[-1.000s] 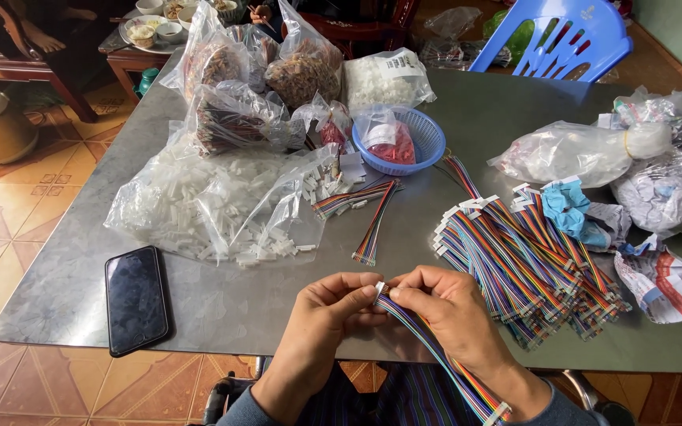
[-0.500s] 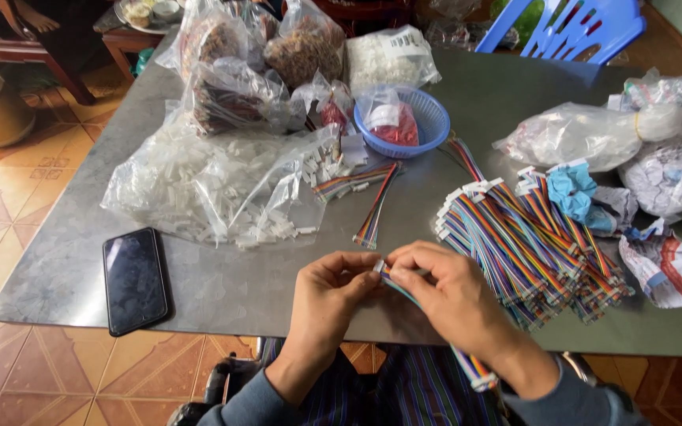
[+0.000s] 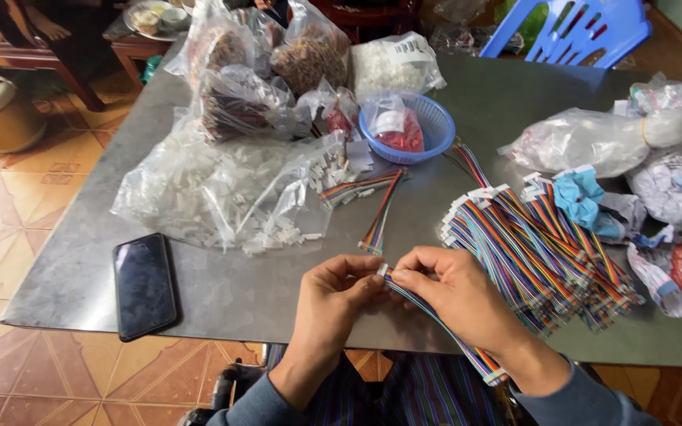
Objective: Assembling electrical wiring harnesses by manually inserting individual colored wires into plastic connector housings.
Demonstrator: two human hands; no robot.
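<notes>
- The left hand (image 3: 333, 296) and the right hand (image 3: 455, 296) meet over the near edge of the grey bench (image 3: 222, 296), fingertips nearly touching.
- Between them is a rainbow ribbon cable (image 3: 444, 331); its upper end carries a small white connector (image 3: 383, 270) pinched at the fingertips of both hands.
- Left grip: thumb and forefinger closed on the connector end. Right grip: fingers closed on the cable just behind the connector.
- The cable runs under the right palm and down past the wrist, ending off the bench edge in another white connector.
- Just right of the hands lies a big heap of the same rainbow cables (image 3: 538, 244), white connectors pointing to the far left.
- A few loose cables (image 3: 376, 209) lie beyond the hands, in the middle of the bench.
- To the left a clear plastic bag of white connector housings (image 3: 222, 193) lies open, with some spilled beside it.
- A black phone (image 3: 144, 285) lies face up near the left front corner.
- A blue plastic basket (image 3: 424, 130) holds a small bag of red parts.
- Further bags stand at the far end and on the right side.
</notes>
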